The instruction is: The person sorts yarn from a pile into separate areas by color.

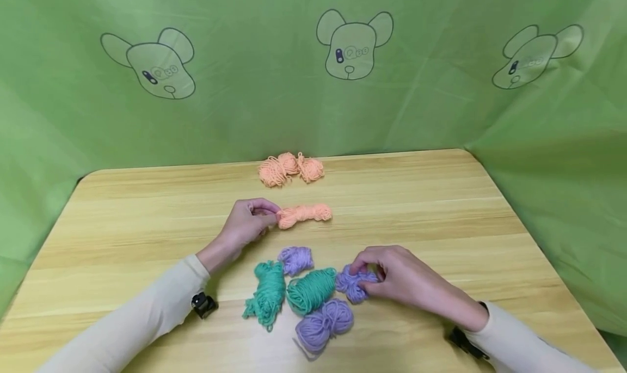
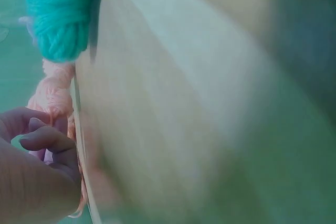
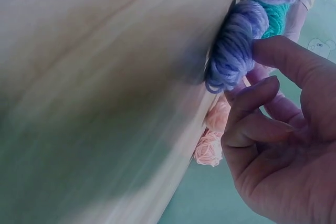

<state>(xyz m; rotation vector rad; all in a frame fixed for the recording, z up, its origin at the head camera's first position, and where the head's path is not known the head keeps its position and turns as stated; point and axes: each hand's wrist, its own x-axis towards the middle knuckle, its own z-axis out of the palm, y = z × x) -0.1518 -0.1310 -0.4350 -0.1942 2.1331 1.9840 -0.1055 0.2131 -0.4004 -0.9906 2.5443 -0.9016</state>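
Note:
My left hand (image 1: 247,221) pinches the left end of a long peach yarn bundle (image 1: 306,214) lying across the middle of the table. In the left wrist view, thumb and fingers meet at the end of that bundle. My right hand (image 1: 399,272) grips a purple yarn bundle (image 1: 354,283) between thumb and fingers, and the right wrist view shows the same purple bundle (image 3: 235,45) low at the table surface. Close by lie a green yarn bundle (image 1: 311,291), another green one (image 1: 268,294), a small purple bundle (image 1: 296,260) and a larger purple one (image 1: 324,325).
Several peach yarn bundles (image 1: 289,169) sit together at the table's back edge. The wooden table (image 1: 416,199) is enclosed by green cloth (image 1: 264,106) printed with bear heads. Each sleeve carries a black wrist device, such as the left one (image 1: 203,305).

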